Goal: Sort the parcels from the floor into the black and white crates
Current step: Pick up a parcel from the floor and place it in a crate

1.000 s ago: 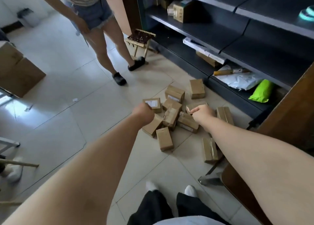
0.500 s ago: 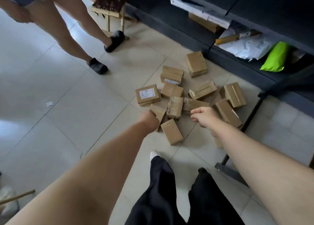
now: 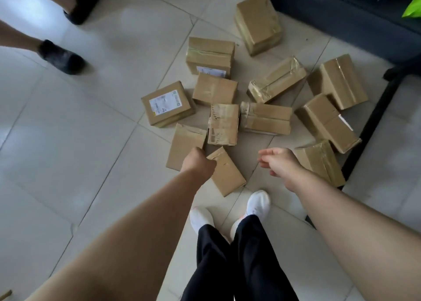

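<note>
Several brown cardboard parcels lie in a loose pile on the tiled floor; one carries a white label [image 3: 167,103]. My left hand [image 3: 198,162] hangs as a fist over the corner of the nearest small parcel [image 3: 227,175], beside a flat parcel [image 3: 184,146]. Its fingers are tucked under and I see nothing in them. My right hand [image 3: 280,164] hovers with loosely curled fingers, holding nothing, just left of a taped parcel [image 3: 321,162]. Neither the black crate nor the white crate is in view.
Another person's feet in black shoes [image 3: 60,57] stand at the upper left. A dark shelf base [image 3: 341,16] runs along the upper right, with a green bag [image 3: 412,7] on it. A black metal leg [image 3: 373,123] borders the pile on the right. My white shoes [image 3: 258,201] stand just before the pile.
My view has tilted down and closed in on the pile. Both hands have dropped towards the nearest parcels; my right hand has loosened its fingers.
</note>
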`<state>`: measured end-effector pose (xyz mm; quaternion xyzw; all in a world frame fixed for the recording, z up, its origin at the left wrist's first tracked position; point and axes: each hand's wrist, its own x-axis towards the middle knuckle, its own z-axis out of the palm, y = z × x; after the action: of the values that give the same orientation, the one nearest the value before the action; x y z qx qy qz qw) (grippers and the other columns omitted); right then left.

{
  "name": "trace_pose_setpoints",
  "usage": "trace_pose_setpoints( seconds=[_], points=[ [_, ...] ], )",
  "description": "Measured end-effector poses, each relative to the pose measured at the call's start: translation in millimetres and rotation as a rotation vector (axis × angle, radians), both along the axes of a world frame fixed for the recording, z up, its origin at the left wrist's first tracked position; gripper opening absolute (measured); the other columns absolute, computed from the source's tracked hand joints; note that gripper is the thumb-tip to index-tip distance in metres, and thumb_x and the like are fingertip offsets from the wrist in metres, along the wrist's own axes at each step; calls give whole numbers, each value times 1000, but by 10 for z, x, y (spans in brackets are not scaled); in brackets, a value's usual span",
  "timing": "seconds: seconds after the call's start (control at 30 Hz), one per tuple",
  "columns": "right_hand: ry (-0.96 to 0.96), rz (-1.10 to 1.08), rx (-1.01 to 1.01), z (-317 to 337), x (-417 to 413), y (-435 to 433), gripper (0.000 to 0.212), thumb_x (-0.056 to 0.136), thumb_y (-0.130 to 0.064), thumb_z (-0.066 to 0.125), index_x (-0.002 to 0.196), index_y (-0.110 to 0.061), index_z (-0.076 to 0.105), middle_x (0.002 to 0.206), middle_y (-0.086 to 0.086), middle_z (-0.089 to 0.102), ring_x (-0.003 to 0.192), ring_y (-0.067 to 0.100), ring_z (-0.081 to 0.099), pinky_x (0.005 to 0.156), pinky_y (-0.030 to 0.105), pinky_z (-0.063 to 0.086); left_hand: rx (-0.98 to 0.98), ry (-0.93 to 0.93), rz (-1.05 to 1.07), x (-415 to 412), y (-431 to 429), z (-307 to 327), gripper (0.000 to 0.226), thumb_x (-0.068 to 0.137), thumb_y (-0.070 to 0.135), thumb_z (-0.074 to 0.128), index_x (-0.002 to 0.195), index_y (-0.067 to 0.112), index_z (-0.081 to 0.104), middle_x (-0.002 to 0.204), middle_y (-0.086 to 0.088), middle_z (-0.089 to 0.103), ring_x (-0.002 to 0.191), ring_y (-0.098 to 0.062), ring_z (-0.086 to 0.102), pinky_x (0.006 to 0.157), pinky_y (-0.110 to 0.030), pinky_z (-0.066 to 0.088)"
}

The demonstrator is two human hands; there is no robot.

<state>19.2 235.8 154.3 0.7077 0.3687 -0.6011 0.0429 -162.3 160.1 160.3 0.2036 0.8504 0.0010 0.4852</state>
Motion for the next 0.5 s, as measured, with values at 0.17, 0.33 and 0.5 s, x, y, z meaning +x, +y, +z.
trace_pose_setpoints(
  seconds=[0.17, 0.33, 0.5],
  points=[
    [41, -71, -31, -879, 71, 134, 18, 95, -8, 53, 101, -20, 64, 99, 2, 69, 89, 14, 63, 61, 22, 41, 35, 26, 23, 145, 459, -920, 72, 81, 38, 72, 136, 10, 36, 130, -12, 52, 119, -35, 52, 98, -51, 49],
    [243, -175, -12, -1497, -33, 209, 30, 100, -11, 47, 127, -21, 58, 116, -3, 62, 108, 15, 58, 88, 30, 42, 103, 177, 9, 249, 783, -1561, 120, 65, 49, 85, 152, 6, 15, 153, -12, 28, 141, -33, 27, 118, -42, 25],
    [300, -233, -52, -1807, -111, 252, 31, 103, -13, 41, 128, -21, 58, 133, 3, 60, 114, 18, 58, 96, 36, 40, 9, 291, -24, 358, 809, -1961, 147, 54, 62, 86, 154, 4, -7, 160, -15, 8, 148, -34, 13, 122, -44, 16]
  ],
)
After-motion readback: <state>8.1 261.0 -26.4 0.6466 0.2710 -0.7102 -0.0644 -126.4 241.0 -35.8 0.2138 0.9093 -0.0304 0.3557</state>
